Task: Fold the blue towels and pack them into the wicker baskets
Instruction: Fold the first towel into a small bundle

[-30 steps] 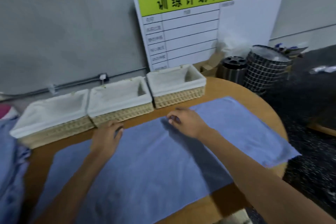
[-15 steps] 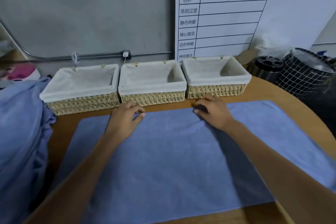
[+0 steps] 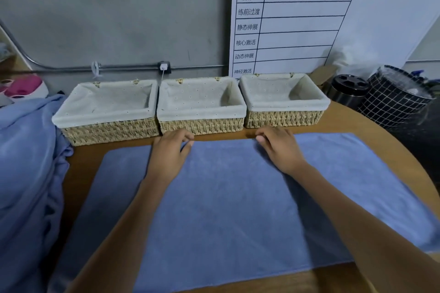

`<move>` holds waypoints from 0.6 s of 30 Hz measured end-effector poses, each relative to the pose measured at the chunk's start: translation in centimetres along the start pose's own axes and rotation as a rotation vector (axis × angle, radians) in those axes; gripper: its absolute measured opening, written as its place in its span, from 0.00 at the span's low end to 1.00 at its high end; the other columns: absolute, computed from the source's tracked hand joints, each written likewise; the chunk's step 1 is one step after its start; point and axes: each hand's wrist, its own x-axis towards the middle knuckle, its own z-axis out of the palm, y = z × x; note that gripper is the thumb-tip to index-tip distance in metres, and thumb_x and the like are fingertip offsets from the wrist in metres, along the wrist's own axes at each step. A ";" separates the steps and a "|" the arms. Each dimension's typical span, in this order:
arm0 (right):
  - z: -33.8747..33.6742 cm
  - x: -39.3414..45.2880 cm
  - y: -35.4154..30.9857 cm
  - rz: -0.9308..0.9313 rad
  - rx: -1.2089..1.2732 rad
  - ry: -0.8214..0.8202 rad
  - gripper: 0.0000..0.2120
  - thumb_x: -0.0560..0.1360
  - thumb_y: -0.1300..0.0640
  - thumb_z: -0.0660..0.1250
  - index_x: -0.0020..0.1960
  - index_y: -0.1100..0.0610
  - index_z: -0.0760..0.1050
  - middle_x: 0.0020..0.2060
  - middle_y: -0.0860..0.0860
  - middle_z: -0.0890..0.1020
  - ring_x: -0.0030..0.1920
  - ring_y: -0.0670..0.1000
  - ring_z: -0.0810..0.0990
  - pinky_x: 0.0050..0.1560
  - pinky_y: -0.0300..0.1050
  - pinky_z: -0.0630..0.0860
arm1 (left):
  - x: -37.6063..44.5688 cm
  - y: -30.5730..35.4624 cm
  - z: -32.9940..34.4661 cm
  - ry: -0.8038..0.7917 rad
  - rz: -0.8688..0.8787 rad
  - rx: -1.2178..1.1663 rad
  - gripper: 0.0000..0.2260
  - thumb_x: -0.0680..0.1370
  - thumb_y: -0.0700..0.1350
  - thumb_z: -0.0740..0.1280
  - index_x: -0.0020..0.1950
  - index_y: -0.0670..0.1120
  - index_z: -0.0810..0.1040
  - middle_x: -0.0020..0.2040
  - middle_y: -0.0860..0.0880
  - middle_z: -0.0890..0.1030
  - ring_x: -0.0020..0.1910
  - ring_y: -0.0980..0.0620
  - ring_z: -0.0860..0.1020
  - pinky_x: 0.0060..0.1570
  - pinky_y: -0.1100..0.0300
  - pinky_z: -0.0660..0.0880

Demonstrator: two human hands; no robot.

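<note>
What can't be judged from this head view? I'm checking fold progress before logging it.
- Towel near edge: partly cut off by the frame bottom and covered by both forearms.
- Left hand and right hand fingertips: curled at the far hem; grip unclear.
- Towel pile: count unreadable, cut off left.

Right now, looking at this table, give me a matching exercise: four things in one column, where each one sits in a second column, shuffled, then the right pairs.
Things
1. spread towel
2. towel heap
3. mesh bin
4. left hand

Places
A. off the table's right end, by the board
B. on the spread towel's far edge, before the middle basket
C. flat on the table, in front of the baskets
D. at the left edge of the view

Pairs: 1-C, 2-D, 3-A, 4-B
</note>
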 end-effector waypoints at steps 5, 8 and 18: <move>0.0 -0.2 0.0 -0.005 -0.086 0.054 0.19 0.82 0.46 0.51 0.50 0.54 0.77 0.47 0.50 0.77 0.47 0.56 0.74 0.47 0.50 0.65 | 0.3 -0.2 -0.1 -0.036 0.026 0.017 0.09 0.81 0.45 0.68 0.60 0.48 0.82 0.51 0.50 0.76 0.53 0.47 0.76 0.54 0.49 0.71; -0.2 -0.2 -0.3 -0.027 -0.092 0.089 0.16 0.81 0.47 0.55 0.49 0.54 0.77 0.45 0.50 0.75 0.45 0.56 0.74 0.46 0.50 0.65 | 0.3 -0.4 0.0 -0.044 0.037 -0.008 0.07 0.80 0.45 0.69 0.55 0.47 0.84 0.48 0.49 0.75 0.49 0.45 0.77 0.52 0.48 0.74; -0.9 -0.4 -0.3 -0.064 0.021 0.185 0.16 0.81 0.48 0.57 0.48 0.56 0.79 0.43 0.50 0.76 0.43 0.55 0.72 0.43 0.56 0.72 | -0.5 0.0 -0.7 0.124 0.134 0.000 0.07 0.80 0.50 0.67 0.51 0.50 0.83 0.44 0.53 0.77 0.44 0.47 0.78 0.46 0.50 0.70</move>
